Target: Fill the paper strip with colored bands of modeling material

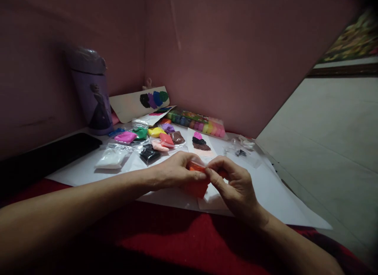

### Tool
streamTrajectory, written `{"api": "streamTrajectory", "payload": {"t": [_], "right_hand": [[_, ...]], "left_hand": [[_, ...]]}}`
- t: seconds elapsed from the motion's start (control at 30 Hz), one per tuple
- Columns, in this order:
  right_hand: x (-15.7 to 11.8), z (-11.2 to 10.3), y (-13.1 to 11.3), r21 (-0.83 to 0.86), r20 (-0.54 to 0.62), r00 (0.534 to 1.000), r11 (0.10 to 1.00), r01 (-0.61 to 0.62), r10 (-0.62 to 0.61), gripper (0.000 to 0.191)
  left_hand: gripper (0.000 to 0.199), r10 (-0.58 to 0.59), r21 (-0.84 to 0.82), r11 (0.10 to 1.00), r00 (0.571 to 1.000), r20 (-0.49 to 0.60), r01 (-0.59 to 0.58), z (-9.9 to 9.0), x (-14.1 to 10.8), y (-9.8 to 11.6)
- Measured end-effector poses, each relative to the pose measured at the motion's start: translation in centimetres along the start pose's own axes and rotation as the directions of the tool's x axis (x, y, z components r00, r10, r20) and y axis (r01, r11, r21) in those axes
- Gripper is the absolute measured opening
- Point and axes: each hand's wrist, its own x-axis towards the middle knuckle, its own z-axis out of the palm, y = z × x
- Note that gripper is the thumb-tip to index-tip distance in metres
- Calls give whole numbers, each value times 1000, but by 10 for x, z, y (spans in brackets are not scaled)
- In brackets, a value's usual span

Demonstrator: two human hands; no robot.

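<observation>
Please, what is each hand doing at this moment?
Left hand: closed, holding the orange packet.
Right hand: fingers pinched at the packet's top edge.

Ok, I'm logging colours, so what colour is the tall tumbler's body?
The tumbler's body is purple, best seen in the head view.

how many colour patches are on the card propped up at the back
4, in a row on the right half of the card: the black patch at the left, then the purple patch, the blue patch and the green patch at the right end.
</observation>
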Motion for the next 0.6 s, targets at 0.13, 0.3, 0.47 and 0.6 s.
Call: {"api": "streamTrajectory", "payload": {"t": [0.13, 0.3, 0.47, 0.6], "right_hand": [[-2, 0, 1, -76, 21, 999, 996, 44, -42, 8], [-2, 0, 1, -119, -6, 990, 983, 142, -144, 11], [-1, -2, -2, -133, -61, 969, 964, 228, -238, 18], [1, -3, -2, -160, -76, 946, 940, 300, -315, 19]], "left_hand": [[34, 41, 42, 998, 999, 29, -43, 2, -2, 1], [30, 88, 36, 995, 995, 54, -90, 3, -3, 3], [27, 86, 15, 996, 996, 24, -86, 4, -2, 3], [27, 74, 51, 996, 997, -23, -72, 5, -3, 5]]}}
